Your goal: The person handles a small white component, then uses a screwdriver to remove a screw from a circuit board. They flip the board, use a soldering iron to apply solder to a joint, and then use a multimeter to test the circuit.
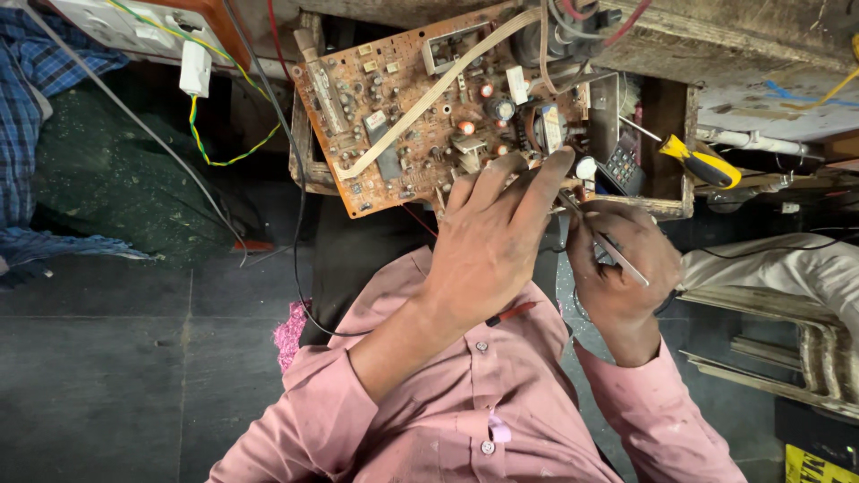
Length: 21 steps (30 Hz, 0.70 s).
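A brown circuit board (420,107) with several small components and a flat white ribbon cable (438,85) lies tilted on a wooden frame (677,116). My left hand (492,241) reaches over the board's near edge. Its fingers press on the parts there and the thumb is hidden underneath. Just to the right, my right hand (626,273) is closed around a thin metal tool (613,249). The tool's tip points up-left toward the board's lower right corner, beside my left fingertips. Pink shirt sleeves cover both forearms.
A yellow-and-black screwdriver (702,163) lies on the frame at the right, next to a dark keypad device (624,167). At the top left is a white socket board (116,22) with a yellow-green wire (219,152). A black cable (295,206) hangs down. Blue checked cloth (31,107) lies at the left.
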{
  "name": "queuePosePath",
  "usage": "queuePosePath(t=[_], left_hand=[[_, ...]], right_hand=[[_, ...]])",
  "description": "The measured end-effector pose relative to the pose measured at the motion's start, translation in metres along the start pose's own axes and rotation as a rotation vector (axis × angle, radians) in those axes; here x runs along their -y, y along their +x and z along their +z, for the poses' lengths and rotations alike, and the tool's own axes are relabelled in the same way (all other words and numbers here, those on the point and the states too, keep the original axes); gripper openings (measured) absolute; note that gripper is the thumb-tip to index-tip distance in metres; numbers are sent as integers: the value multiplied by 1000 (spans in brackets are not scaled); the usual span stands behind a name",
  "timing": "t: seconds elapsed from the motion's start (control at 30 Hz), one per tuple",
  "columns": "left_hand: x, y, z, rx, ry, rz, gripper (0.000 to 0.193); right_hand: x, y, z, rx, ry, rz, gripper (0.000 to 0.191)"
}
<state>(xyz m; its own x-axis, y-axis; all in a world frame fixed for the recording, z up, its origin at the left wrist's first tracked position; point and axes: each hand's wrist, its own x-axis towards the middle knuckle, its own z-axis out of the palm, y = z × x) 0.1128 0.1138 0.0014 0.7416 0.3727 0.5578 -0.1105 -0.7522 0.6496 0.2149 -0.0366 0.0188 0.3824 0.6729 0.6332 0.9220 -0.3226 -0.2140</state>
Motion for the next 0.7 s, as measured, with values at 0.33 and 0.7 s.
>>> queuePosePath(t=[0.33, 0.7], left_hand=[[-5, 2, -2, 33, 89, 26, 69], [-9, 3, -6, 113, 462, 163, 69]], right_hand=[[0, -2, 0, 3, 22, 3, 28], [-6, -5, 0, 15, 7, -24, 30]])
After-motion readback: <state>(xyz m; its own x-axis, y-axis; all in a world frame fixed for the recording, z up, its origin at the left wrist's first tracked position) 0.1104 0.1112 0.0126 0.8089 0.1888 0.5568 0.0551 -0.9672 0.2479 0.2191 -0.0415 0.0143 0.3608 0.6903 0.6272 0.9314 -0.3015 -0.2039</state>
